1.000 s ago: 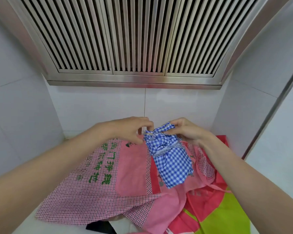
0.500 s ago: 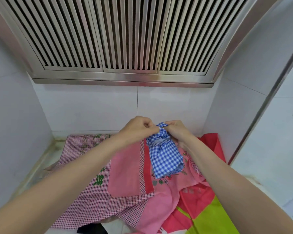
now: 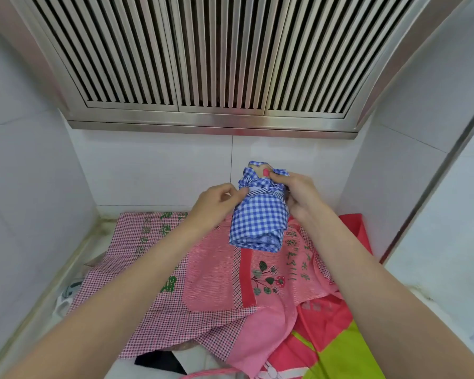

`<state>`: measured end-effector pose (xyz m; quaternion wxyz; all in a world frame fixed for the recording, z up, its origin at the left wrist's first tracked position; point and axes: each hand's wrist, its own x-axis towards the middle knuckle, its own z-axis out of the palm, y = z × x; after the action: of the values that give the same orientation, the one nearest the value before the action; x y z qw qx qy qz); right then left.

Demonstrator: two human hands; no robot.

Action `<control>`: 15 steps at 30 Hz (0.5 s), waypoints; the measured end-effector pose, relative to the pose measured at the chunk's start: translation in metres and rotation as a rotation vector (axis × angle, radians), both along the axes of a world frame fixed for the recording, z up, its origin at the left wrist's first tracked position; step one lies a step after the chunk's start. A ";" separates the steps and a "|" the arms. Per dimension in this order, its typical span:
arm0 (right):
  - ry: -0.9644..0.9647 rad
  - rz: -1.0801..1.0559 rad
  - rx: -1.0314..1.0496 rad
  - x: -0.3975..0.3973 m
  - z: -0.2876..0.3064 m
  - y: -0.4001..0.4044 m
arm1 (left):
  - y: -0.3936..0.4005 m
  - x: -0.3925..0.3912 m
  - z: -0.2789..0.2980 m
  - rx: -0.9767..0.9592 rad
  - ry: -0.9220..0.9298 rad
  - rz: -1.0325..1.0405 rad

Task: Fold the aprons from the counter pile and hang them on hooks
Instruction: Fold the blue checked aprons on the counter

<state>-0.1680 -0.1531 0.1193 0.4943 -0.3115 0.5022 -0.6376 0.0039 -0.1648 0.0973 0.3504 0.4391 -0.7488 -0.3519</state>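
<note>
A blue-and-white checked apron (image 3: 259, 222), folded into a tight bundle with a striped strap round its upper part, is held up above the counter pile. My left hand (image 3: 216, 205) pinches the strap at the bundle's left side. On the right, my right hand (image 3: 298, 194) grips the bunched top of the bundle. Under them lies a pink checked apron (image 3: 175, 302) with green lettering, spread flat over a pink flowered apron (image 3: 285, 272) and a red and lime-green one (image 3: 337, 351).
A steel range hood (image 3: 208, 64) with slatted vents hangs overhead. White tiled walls close in on the left, back and right. A metal door frame (image 3: 438, 170) runs up the right side. A white item (image 3: 63, 305) lies at the counter's left edge.
The blue bundle has been rolled tighter and lifted a little. My left hand shifted from the top knot to the strap at the side, and the camera tipped downward.
</note>
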 end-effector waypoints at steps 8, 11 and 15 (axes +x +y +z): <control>0.680 -0.217 -0.056 0.006 0.000 -0.020 | 0.019 -0.005 0.000 -0.420 -0.308 0.074; 0.810 -0.275 -0.074 0.006 0.004 -0.020 | 0.026 -0.014 0.002 -0.545 -0.481 0.060; 0.670 -0.188 -0.070 0.010 0.007 -0.020 | 0.021 -0.018 0.020 -0.079 -0.300 -0.155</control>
<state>-0.1576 -0.1730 0.1259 0.2302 -0.4725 0.6410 -0.5594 -0.0142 -0.1441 0.1175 0.2234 0.4134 -0.8376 -0.2785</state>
